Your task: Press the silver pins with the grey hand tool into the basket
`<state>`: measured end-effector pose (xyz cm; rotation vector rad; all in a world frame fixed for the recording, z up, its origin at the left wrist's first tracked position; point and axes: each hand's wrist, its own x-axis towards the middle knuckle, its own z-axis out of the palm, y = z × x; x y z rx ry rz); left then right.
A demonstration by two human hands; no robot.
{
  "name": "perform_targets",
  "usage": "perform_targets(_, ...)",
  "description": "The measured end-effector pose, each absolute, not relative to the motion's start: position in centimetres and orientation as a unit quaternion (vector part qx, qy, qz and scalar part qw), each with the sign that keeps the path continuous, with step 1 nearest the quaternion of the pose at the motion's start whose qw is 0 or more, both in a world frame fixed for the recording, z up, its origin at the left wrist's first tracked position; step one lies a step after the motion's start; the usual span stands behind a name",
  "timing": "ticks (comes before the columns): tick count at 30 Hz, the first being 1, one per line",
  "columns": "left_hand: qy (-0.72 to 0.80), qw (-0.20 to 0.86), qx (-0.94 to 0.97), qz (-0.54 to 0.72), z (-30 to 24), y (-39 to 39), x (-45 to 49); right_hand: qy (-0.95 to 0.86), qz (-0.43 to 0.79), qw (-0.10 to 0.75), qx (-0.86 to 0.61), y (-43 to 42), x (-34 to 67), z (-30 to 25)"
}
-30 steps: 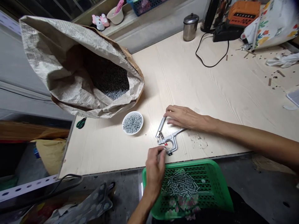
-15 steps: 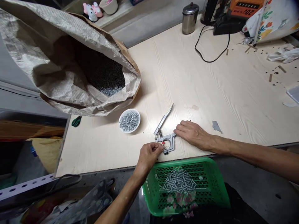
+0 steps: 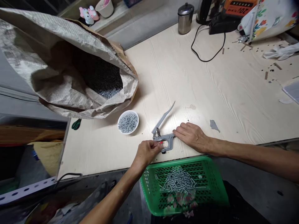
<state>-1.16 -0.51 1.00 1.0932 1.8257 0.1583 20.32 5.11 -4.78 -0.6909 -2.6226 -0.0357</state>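
A grey snap-press plier lies on the light wooden table, its upper handle raised toward the back. My left hand pinches a small part at the plier's red-tipped jaw; what it holds is too small to name. My right hand rests on the plier's lower handle, fingers curled over it, pressing it to the table. A white bowl of small metal pieces sits just left of the plier. Below the table edge is a green basket with a heap of the same metal pieces.
A large open paper sack of metal pieces leans at the table's back left. Green scissors lie by the left edge. A steel canister, black cable, charger and bags stand at the back right, with scraps scattered near them.
My right hand slid from the plier's upper handle down to its lower handle, and the upper handle sprang up. My left hand came up from the basket to the jaw.
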Motion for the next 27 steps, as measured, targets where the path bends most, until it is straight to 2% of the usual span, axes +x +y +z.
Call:
perform_targets(3,0.747,0.486,0.449,0.062,1.0,-0.8,-1.2,-0.945,-0.023,0.22,-0.242,5.0,20.2,-4.8)
perform_targets(7,0.738,0.546,0.393,0.052,0.9,-0.5,-1.4,-0.946,-0.008,0.209,-0.248,5.1,20.0,-5.0)
perform_targets(14,0.75,0.572,0.326,0.055,0.8,0.2,-1.0,-0.948,0.106,0.135,-0.269,5.9,20.1,-4.5)
perform_targets(18,0.754,0.577,0.311,0.049,0.9,0.4,-0.9,-0.952,0.145,0.123,-0.241,8.4,20.7,-3.3)
perform_targets(27,0.745,0.578,0.327,0.062,1.0,0.2,-0.8,-0.97,0.135,-0.01,-0.2,12.8,19.0,-1.7)
